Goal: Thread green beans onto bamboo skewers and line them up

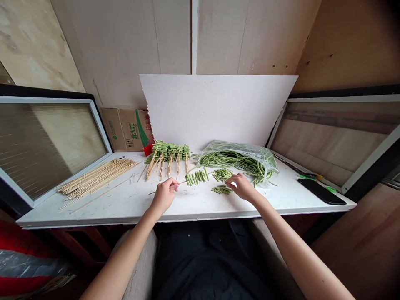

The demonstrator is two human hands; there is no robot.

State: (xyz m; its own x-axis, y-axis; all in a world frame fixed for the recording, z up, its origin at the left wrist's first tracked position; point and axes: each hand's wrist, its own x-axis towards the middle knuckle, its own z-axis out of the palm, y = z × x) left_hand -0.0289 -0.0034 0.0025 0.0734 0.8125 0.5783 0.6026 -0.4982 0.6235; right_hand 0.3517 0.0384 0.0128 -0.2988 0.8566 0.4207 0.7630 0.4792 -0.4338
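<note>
My left hand [164, 193] is closed on a bamboo skewer [195, 178] threaded with several short green bean pieces, held just above the white table [131, 204]. My right hand [242, 186] reaches over small piles of cut bean pieces [221, 189], fingers curled in a pinch at the pile; what they hold is too small to make out. A second heap of cut pieces [222, 173] lies just behind. Finished bean skewers [167, 155] are stacked at the back centre.
A pile of bare bamboo skewers [96, 177] lies on the left. A clear plastic bag of long green beans [240, 160] sits at the right. A black phone [321, 191] lies near the right edge. A cardboard box [128, 129] and white board [215, 108] stand behind.
</note>
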